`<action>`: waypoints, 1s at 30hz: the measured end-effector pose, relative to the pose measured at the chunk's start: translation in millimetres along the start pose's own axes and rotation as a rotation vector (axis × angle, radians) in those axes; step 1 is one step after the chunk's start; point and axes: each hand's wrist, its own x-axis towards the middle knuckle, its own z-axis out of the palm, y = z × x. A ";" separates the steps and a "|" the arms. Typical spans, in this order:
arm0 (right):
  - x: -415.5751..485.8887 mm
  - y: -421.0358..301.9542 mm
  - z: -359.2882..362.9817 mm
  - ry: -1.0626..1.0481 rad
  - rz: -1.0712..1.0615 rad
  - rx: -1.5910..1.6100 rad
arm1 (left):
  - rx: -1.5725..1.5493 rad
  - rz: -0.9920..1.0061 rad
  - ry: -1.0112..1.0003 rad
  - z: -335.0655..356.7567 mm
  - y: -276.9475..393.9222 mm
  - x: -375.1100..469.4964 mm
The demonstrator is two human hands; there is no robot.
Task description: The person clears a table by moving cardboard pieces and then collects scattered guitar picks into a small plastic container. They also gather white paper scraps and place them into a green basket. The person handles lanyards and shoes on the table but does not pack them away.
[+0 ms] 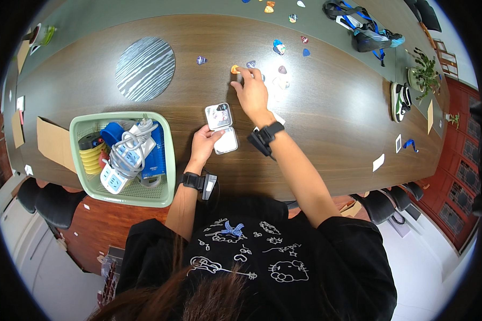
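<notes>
My left hand point(203, 145) holds a small clear hinged plastic case point(226, 141) by its left edge. The case lies opened on the wooden table, and its far half point(219, 116) has some small dark and pale pieces in it. My right hand point(250, 90) reaches farther out, fingertips at an orange guitar pick point(235, 69); whether they grip it I cannot tell. A blue-and-white pick point(251, 64) lies just beyond those fingers. Another patterned blue pick point(201, 60) is off to the left. To the right lie a brown pick point(282, 70) and several others, some lost in glare.
A green plastic basket point(170, 160) with a power strip, coiled cord and yellow bellows stands at the left, beside a cardboard piece point(54, 142). Beyond it lies a round striped mat point(145, 69). At the right are a sneaker point(399, 102), a strapped bag point(371, 38) and a potted plant point(423, 74).
</notes>
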 end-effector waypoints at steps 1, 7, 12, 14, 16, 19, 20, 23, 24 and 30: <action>5.7 1.0 1.8 0.019 -0.009 -0.007 | -0.008 -0.001 -0.001 0.4 0.2 -0.1; 29.0 -1.0 13.0 -0.028 0.119 -0.059 | 0.060 -0.011 0.004 -2.0 2.5 -0.4; 28.8 -1.5 13.9 0.008 0.108 -0.011 | -0.004 -0.052 0.047 0.8 4.2 -1.9; 29.8 -2.0 14.2 0.009 0.121 -0.004 | 0.024 -0.028 0.013 -0.5 4.7 -0.4; 32.0 -2.4 15.6 0.011 0.132 -0.016 | 0.032 -0.022 -0.001 -1.1 3.2 0.7; 35.2 -1.8 18.4 -0.004 0.174 -0.038 | 0.027 -0.037 0.011 -1.8 1.6 1.4; 35.3 -1.3 18.6 0.002 0.148 -0.032 | 0.034 -0.039 0.015 -1.7 1.8 1.4; 30.5 -1.5 16.0 -0.005 0.072 0.009 | 0.017 -0.042 0.021 0.5 3.5 0.7; 25.3 -2.3 13.5 -0.025 0.048 0.040 | -0.013 -0.050 0.022 1.2 4.7 0.9; -18.8 -15.4 -6.0 -0.333 0.167 0.465 | -0.033 -0.023 0.050 6.9 8.0 3.8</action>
